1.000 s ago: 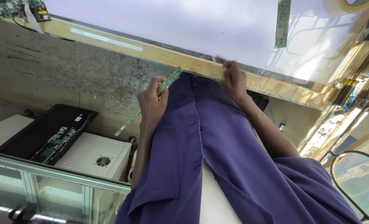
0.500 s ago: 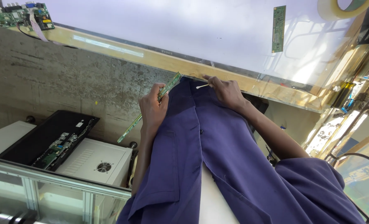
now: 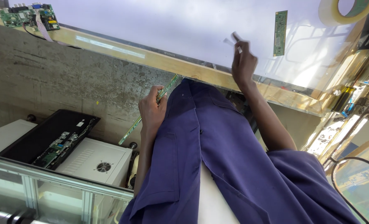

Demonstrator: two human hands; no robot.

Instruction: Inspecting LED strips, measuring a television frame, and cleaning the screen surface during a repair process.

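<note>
Hands of one person work at a large white panel [image 3: 159, 29] lying flat on a wooden-edged desk [image 3: 192, 70]. The view is tilted, with the person's purple garment [image 3: 217, 157] filling the lower middle.

Half a second earlier, the right hand was down at the desk's near edge, close to the left. Now the right hand [image 3: 243, 62] is lifted over the panel toward one o'clock, its grip pinched shut on a small white strip [image 3: 234, 39], seemingly pulled away from the edge.

The left hand [image 3: 152, 110], near the centre, has its grip closed around a long narrow green circuit strip [image 3: 149, 110] that slants from the desk edge down toward seven o'clock.

At two o'clock lie a small green board [image 3: 280, 33] and a tape roll [image 3: 346, 10]. At eleven o'clock sits a larger circuit board [image 3: 29, 17].
</note>
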